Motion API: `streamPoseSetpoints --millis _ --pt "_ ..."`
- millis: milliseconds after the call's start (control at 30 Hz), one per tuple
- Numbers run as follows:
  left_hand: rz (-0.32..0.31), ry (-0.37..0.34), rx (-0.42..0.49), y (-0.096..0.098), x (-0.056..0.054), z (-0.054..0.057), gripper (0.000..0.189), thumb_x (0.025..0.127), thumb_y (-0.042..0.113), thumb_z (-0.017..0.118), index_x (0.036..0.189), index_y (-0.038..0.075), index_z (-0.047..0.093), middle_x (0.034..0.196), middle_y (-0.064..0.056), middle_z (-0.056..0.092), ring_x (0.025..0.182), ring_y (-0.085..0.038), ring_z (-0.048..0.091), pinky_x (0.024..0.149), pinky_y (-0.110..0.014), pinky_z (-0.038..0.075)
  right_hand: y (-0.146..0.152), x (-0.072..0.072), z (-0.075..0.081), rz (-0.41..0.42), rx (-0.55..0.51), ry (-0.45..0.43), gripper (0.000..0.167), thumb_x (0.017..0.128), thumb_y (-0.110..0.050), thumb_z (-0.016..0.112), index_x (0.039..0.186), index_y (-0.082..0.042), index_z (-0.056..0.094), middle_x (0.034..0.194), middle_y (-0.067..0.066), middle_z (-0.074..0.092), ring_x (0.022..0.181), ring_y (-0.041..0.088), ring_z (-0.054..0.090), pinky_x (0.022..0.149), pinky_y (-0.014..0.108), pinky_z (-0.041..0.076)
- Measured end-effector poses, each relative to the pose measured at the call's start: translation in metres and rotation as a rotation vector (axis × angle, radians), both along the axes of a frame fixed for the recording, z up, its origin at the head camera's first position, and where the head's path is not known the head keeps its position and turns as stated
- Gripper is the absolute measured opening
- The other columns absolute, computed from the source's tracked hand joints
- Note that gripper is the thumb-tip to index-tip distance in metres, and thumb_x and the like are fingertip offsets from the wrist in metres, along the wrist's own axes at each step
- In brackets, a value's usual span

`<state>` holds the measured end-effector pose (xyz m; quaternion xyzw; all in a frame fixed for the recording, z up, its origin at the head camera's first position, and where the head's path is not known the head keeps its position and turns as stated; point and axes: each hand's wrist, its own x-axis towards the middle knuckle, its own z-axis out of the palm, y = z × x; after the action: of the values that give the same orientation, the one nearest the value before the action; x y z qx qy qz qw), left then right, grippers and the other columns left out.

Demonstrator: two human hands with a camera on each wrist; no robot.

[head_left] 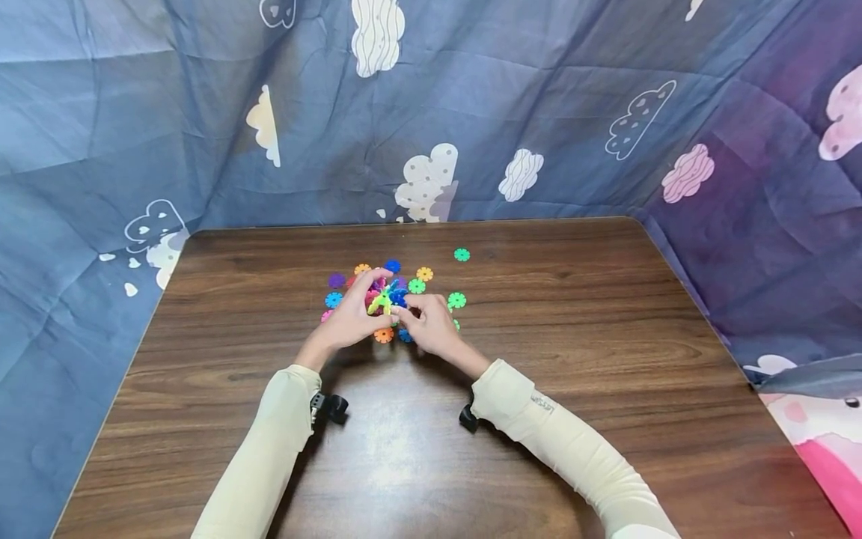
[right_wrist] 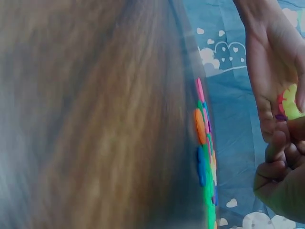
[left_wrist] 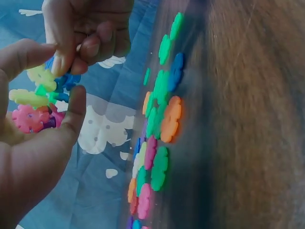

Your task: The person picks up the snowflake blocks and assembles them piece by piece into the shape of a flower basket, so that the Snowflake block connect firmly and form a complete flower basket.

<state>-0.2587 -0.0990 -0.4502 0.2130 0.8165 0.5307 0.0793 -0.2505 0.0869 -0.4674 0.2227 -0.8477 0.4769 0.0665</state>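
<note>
Left of centre in the head view, a purple disc [head_left: 337, 280] and a light-blue disc [head_left: 333, 299] lie on the tabletop [head_left: 572, 314], just beside the left hand [head_left: 350, 318]. That hand's grip is curved round the cluster of flower-shaped discs [head_left: 381, 302], thumb on the near side and fingers on the far side. The cluster, with yellow, pink, green and blue pieces, sits near the middle of the frame, raised off the tabletop as the left wrist view shows. Below it lies an orange disc [head_left: 384, 335].

Right of centre, the right hand [head_left: 433, 326] pinches the cluster's blue side between thumb and fingertips; whether its piece is slotted in, I cannot tell. Good work here would likely mean keeping the left grip steady but light, lining up notch with notch, and pushing straight along the slot; a skewed push could twist neighbouring pieces loose. Farther right, a lower green disc [head_left: 456, 300] and an upper green disc [head_left: 462, 254] lie flat, apart from the fingers.
</note>
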Motion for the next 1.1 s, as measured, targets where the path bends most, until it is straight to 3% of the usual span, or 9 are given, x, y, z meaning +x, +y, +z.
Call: streamPoseSetpoints --millis 267,400,500,600,733,833,933,1033,1100 --pt "-0.025 -0.029 0.011 -0.005 -0.001 -0.003 0.077 0.088 0.018 0.076 0.151 0.012 0.033 0.156 -0.014 0.032 0.143 -0.036 0.034 0.116 -0.063 0.030 0.007 -0.008 0.005 0.101 0.089 0.026 0.048 0.097 -0.013 0.064 0.059 -0.013 0.035 0.052 -0.007 0.030 0.045 0.006 0.030 0.045 0.020 0.026" --pt "-0.018 -0.072 0.100 -0.005 0.002 -0.005 0.084 0.088 0.015 0.076 0.155 0.021 0.025 0.161 -0.012 0.024 0.148 -0.036 0.026 0.114 -0.064 0.032 0.008 -0.011 0.004 0.114 0.103 0.031 0.050 0.098 -0.015 0.064 0.059 -0.015 0.033 0.054 -0.007 0.027 0.047 0.006 0.029 0.047 0.019 0.025" --pt "-0.023 -0.129 0.253 -0.005 0.003 -0.008 0.093 0.086 0.004 0.074 0.157 0.026 0.017 0.160 -0.012 0.020 0.146 -0.035 0.025 0.113 -0.063 0.035 0.012 -0.013 0.005 0.122 0.098 0.019 0.049 0.099 -0.016 0.063 0.059 -0.015 0.034 0.054 -0.006 0.028 0.049 0.007 0.030 0.050 0.019 0.027" --pt "-0.061 -0.204 0.431 -0.006 0.001 -0.013 0.098 0.088 -0.007 0.065 0.158 0.030 0.007 0.162 -0.015 0.015 0.149 -0.037 0.021 0.117 -0.061 0.030 0.018 -0.015 0.006 0.118 0.083 0.007 0.048 0.099 -0.015 0.062 0.059 -0.014 0.036 0.054 -0.005 0.030 0.051 0.008 0.031 0.052 0.020 0.029" --pt "-0.138 -0.395 0.661 -0.014 0.000 -0.020 0.098 0.092 -0.007 0.058 0.159 0.033 0.000 0.166 -0.016 -0.014 0.154 -0.041 -0.002 0.120 -0.060 0.017 0.025 -0.019 0.008 0.142 0.078 0.026 0.048 0.098 -0.013 0.063 0.059 -0.014 0.036 0.057 -0.004 0.030 0.055 0.009 0.032 0.055 0.021 0.030" --pt "-0.215 -0.532 0.802 -0.019 0.000 -0.024 0.097 0.093 0.000 0.063 0.160 0.035 0.001 0.161 -0.012 -0.031 0.152 -0.045 -0.005 0.117 -0.063 0.019 0.029 -0.022 0.012 0.192 0.089 0.057 0.047 0.096 -0.011 0.066 0.058 -0.013 0.037 0.060 -0.002 0.032 0.058 0.011 0.034 0.058 0.022 0.032" --pt "-0.331 -0.578 0.858 -0.022 0.000 -0.025 0.096 0.094 0.001 0.062 0.160 0.035 0.001 0.162 -0.005 -0.032 0.151 -0.044 0.009 0.117 -0.063 0.022 0.032 -0.025 0.016 0.244 0.109 0.063 0.041 0.095 -0.010 0.067 0.058 -0.008 0.048 0.063 -0.002 0.040 0.061 0.012 0.038 0.059 0.023 0.034" --pt "-0.431 -0.564 0.832 -0.021 -0.001 -0.025 0.095 0.095 -0.008 0.055 0.160 0.034 0.000 0.164 -0.010 -0.021 0.145 -0.034 0.036 0.117 -0.055 0.032 0.034 -0.026 0.020 0.286 0.138 0.043 0.030 0.094 -0.011 0.068 0.066 -0.003 0.065 0.068 -0.001 0.048 0.065 0.013 0.041 0.061 0.024 0.037" --pt "-0.453 -0.553 0.792 -0.020 -0.001 -0.024 0.097 0.093 -0.014 0.051 0.160 0.034 0.001 0.165 -0.017 -0.009 0.136 -0.027 0.050 0.114 -0.046 0.040 0.034 -0.026 0.022 0.305 0.164 0.037 0.027 0.094 -0.012 0.069 0.069 -0.002 0.069 0.070 -0.001 0.051 0.068 0.012 0.043 0.063 0.024 0.038"
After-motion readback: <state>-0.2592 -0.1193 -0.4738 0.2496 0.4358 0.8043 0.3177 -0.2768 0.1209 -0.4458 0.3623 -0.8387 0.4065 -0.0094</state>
